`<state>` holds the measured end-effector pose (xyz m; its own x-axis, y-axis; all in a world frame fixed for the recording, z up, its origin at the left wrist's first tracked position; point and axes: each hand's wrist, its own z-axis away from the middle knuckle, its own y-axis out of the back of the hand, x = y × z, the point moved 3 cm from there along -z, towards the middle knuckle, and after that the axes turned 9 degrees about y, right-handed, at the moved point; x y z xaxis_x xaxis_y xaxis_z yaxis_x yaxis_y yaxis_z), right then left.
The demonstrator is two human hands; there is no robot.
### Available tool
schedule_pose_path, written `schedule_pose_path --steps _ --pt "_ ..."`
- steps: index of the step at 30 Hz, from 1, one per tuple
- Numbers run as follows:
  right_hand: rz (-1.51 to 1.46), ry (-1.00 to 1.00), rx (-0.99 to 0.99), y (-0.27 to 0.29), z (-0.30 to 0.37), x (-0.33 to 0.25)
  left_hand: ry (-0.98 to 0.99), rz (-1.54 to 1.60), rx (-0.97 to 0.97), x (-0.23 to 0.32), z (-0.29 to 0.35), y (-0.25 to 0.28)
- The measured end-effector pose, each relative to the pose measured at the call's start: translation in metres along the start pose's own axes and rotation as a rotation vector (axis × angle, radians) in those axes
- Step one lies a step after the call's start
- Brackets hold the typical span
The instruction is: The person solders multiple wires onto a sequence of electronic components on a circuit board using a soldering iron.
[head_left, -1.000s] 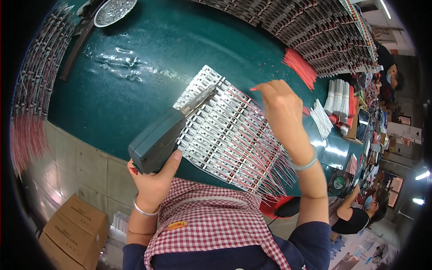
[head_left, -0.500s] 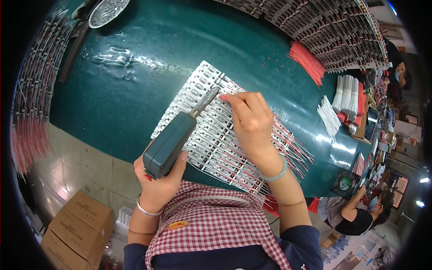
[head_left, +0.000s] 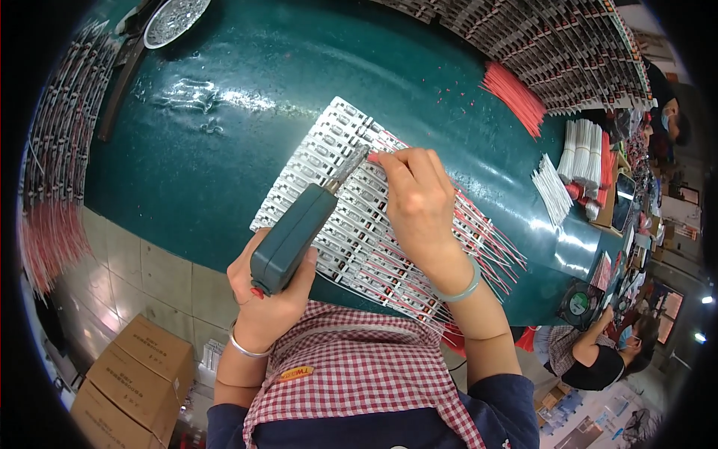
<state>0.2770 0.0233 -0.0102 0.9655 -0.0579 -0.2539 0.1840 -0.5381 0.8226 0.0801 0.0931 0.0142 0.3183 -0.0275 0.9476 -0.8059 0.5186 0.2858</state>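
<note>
My left hand (head_left: 271, 313) is wrapped round the dark green body of a soldering gun (head_left: 297, 230), which has a red button at its rear. Its metal shaft points up and to the right, over a panel of white plastic holders (head_left: 295, 179) set in rows. My right hand (head_left: 420, 200) is closed in a pinch on the end of a red wire (head_left: 373, 158), close beside the gun's tip. Red and white wires (head_left: 490, 238) fan out from the panel's right side, partly under my right forearm. Whether the tip touches the panel is hard to see.
The panel lies on a dark green table (head_left: 194, 165). Loose red wires (head_left: 514, 97) and white wires (head_left: 552, 191) lie to the right, near stacked panels (head_left: 553, 52). A metal bowl (head_left: 176, 22) stands far left; cartons (head_left: 134, 382) are on the floor. Another person (head_left: 598, 352) sits at right.
The soldering gun and my left hand have shifted slightly right and up. My right hand keeps its pinch on the red wire at nearly the same spot.
</note>
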Motion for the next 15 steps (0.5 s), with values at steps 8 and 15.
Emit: schedule_pose_path --steps 8,15 --pt "0.021 0.018 -0.006 0.0001 -0.0019 -0.0016 -0.021 -0.045 -0.010 0.0008 -0.0003 0.0016" --pt "0.036 0.013 -0.001 0.0001 -0.0027 -0.0027 -0.081 -0.069 0.043 0.0049 0.0015 0.0048"
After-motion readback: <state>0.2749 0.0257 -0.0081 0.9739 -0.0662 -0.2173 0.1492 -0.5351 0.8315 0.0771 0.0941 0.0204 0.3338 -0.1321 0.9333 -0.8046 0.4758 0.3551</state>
